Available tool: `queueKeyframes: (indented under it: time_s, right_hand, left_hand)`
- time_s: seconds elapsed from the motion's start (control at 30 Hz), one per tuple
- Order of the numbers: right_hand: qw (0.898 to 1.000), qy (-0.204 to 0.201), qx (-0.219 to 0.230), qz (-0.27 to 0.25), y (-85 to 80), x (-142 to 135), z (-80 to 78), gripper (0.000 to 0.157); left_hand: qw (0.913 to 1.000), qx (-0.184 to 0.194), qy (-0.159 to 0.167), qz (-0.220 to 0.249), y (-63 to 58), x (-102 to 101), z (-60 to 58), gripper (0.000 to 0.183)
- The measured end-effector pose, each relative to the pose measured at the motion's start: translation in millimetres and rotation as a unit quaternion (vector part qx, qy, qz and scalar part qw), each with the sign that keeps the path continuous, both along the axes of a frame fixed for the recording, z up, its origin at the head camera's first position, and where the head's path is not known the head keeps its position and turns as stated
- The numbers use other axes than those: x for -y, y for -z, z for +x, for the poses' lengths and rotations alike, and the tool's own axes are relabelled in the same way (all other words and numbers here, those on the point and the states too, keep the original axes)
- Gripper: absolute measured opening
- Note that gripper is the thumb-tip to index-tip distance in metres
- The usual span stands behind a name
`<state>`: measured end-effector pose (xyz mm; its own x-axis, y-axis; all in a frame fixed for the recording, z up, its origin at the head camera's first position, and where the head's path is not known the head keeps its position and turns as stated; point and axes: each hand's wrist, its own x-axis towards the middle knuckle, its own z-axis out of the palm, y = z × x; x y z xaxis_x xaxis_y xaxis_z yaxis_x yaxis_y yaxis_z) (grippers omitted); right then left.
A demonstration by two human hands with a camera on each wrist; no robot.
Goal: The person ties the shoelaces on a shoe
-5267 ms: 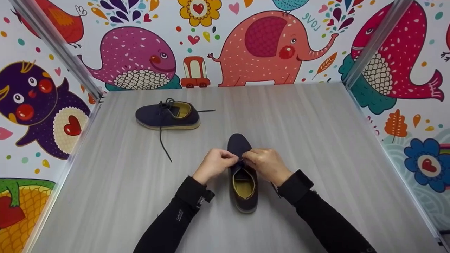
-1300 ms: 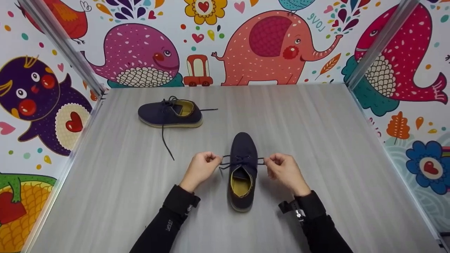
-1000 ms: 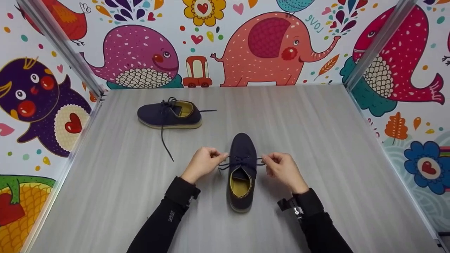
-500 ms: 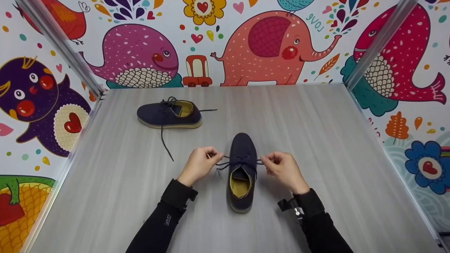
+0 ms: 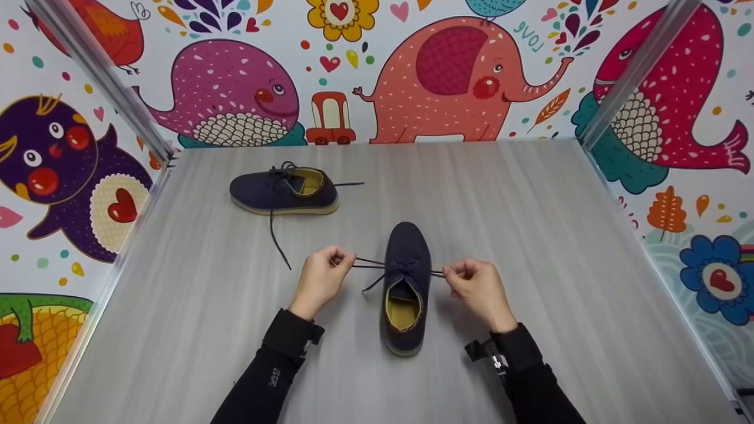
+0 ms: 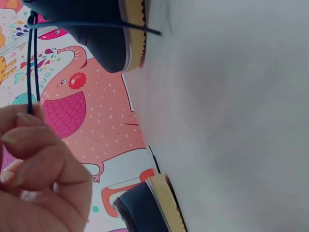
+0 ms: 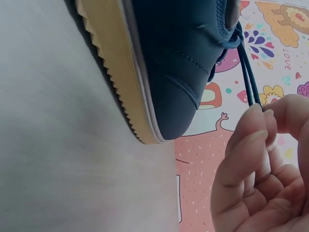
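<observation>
A navy lace-up shoe sits sole-down at the head view's center, toe toward the top. Left of it, the left hand pinches doubled lace strands; at right, the right hand pinches another pair. A second navy shoe rests upper left on the wood-grain tabletop.

You can read "LOVE" in teal on the printed wall, above the trunk of the elephant; in the head view its letters run backwards. Your right wrist view shows another "LOVE" lettering, turned sideways, on the wall print beside the purple drops. You also have pale lettering on your left sleeve, too small to read surely.
</observation>
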<state>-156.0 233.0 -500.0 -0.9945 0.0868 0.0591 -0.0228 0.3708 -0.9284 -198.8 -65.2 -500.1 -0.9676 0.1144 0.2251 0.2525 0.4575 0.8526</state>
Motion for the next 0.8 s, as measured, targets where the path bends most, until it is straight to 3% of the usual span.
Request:
queueKeyframes:
  time_s: [0.2, 0.37, 0.5, 0.7, 0.8]
  right_hand:
    - [1.0, 0.014, -0.009, 0.003, 5.7, -2.8, 4.9, 0.015]
    - [1.0, 0.01, -0.007, 0.009, 8.4, -2.1, 6.9, 0.018]
    - [1.0, -0.008, 0.02, -0.001, 5.4, -0.3, 4.2, 0.018]
    - [0.996, -0.054, 0.066, 0.001, -3.0, 3.3, -6.4, 0.03]
    - [0.995, -0.062, 0.079, 0.014, -6.6, 4.0, -8.9, 0.028]
  left_hand:
    - [0.9999, -0.002, -0.016, -0.004, 1.6, 4.4, 4.6, 0.02]
    - [0.9995, 0.027, -0.01, -0.011, 2.3, 5.9, 7.0, 0.021]
    - [0.9987, 0.05, -0.004, -0.003, 1.6, 6.6, 6.7, 0.021]
    - [0.9985, 0.054, -0.002, 0.005, -0.8, 4.7, 6.1, 0.021]
    - [0.9985, 0.054, -0.001, 0.008, -1.0, 3.7, 5.8, 0.02]
